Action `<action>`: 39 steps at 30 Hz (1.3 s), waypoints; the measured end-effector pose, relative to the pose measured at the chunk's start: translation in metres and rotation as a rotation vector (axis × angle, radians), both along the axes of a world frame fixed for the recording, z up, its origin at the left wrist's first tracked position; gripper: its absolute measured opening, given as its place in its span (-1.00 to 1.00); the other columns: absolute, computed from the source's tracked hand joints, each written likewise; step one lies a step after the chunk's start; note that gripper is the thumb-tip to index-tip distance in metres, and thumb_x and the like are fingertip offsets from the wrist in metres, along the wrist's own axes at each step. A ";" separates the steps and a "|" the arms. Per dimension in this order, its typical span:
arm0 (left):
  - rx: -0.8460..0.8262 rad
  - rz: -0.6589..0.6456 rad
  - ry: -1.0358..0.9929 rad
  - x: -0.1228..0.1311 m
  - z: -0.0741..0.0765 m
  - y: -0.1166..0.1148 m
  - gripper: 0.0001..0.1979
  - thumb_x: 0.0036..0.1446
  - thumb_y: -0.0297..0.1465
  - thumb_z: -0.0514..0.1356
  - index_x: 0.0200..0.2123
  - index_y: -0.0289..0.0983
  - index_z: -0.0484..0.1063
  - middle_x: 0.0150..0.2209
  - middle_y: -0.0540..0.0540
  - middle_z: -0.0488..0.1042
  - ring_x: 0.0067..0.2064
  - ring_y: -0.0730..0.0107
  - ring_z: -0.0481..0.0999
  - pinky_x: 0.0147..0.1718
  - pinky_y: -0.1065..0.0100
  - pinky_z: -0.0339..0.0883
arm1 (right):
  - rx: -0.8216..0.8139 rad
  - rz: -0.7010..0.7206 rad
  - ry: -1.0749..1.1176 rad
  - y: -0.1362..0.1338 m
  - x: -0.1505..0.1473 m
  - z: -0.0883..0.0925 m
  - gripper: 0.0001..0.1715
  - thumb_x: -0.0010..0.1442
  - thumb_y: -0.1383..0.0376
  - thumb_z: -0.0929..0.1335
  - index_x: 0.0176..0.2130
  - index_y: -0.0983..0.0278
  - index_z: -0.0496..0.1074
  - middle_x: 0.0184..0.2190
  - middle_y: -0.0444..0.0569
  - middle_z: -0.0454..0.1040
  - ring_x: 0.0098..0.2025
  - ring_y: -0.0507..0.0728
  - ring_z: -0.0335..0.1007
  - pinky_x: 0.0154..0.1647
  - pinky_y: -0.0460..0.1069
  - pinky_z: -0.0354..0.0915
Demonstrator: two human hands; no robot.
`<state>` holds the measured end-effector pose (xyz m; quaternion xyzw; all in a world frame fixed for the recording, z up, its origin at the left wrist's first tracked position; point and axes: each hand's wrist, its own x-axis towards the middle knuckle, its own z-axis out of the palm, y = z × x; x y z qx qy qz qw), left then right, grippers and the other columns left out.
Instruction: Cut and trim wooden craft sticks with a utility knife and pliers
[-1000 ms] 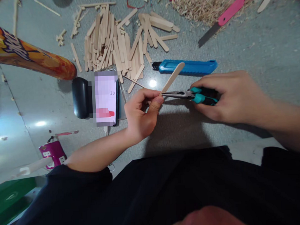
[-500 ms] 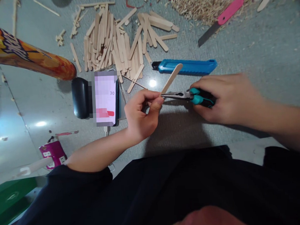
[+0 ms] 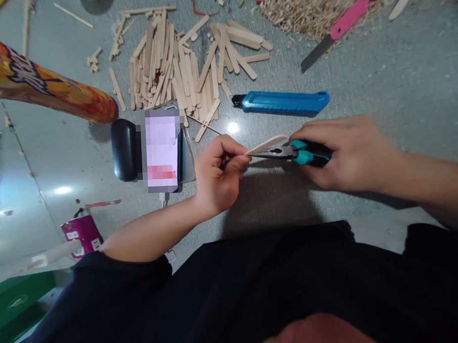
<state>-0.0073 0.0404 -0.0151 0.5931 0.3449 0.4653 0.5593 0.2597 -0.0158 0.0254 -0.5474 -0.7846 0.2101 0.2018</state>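
Note:
My left hand (image 3: 221,174) pinches one end of a wooden popsicle stick (image 3: 271,142) between thumb and fingers. The stick points right, its rounded free end near my right hand's fingertips. Wrapped round the teal and black handles, my right hand (image 3: 342,149) holds needle-nose pliers (image 3: 281,152). Their narrow tips reach my left fingertips and lie along the stick's lower side; whether the jaws grip the stick is hidden there. Just beyond both hands lies a blue utility knife (image 3: 286,102).
Behind my hands spreads a pile of popsicle sticks (image 3: 162,68). A pink-handled saw (image 3: 355,17) lies by wood shavings (image 3: 301,14). On the left are a phone (image 3: 162,149), a dark case (image 3: 124,151), an orange can (image 3: 58,85) and a purple power socket (image 3: 83,233).
The stick has swung down from a steep upward slant to nearly level, close along the pliers. Both hands have stayed almost in place.

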 end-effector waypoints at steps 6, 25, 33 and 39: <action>-0.189 -0.013 -0.114 0.001 -0.004 0.006 -0.47 0.35 0.05 0.58 -0.27 -0.17 0.42 -0.41 0.09 0.55 -0.62 0.65 0.33 -0.66 0.49 0.24 | -0.036 -0.047 0.008 0.005 0.002 0.011 -0.94 0.33 0.23 0.40 -0.17 0.05 0.51 -0.33 -0.03 0.65 -0.33 0.30 0.60 -0.26 0.17 0.43; -0.299 0.050 -0.086 0.005 0.014 0.002 -0.50 0.26 0.02 0.65 -0.26 -0.24 0.59 -0.44 0.03 0.67 -0.61 0.63 0.45 -0.65 0.54 0.26 | 0.047 -0.048 -0.072 0.007 0.008 -0.003 -0.70 0.26 0.19 0.43 0.01 0.06 0.57 -0.14 0.01 0.73 -0.13 0.42 0.73 -0.17 0.25 0.55; -0.421 -0.024 -0.131 0.004 0.015 0.004 -0.48 0.20 0.01 0.68 -0.26 -0.22 0.56 -0.45 0.04 0.68 -0.59 0.56 0.52 -0.65 0.51 0.35 | 0.165 -0.012 -0.107 0.007 0.010 -0.011 -0.57 0.36 0.19 0.44 0.19 0.15 0.59 0.10 0.16 0.74 0.08 0.48 0.76 0.04 0.32 0.64; -0.532 -0.099 -0.183 0.005 0.018 0.007 -0.42 0.13 0.01 0.72 -0.28 -0.21 0.49 -0.45 0.04 0.68 -0.58 0.47 0.59 -0.61 0.45 0.48 | 0.270 0.008 -0.183 0.006 0.013 -0.016 -0.51 0.37 0.16 0.48 0.23 0.22 0.57 0.14 0.25 0.73 0.11 0.53 0.74 0.02 0.34 0.64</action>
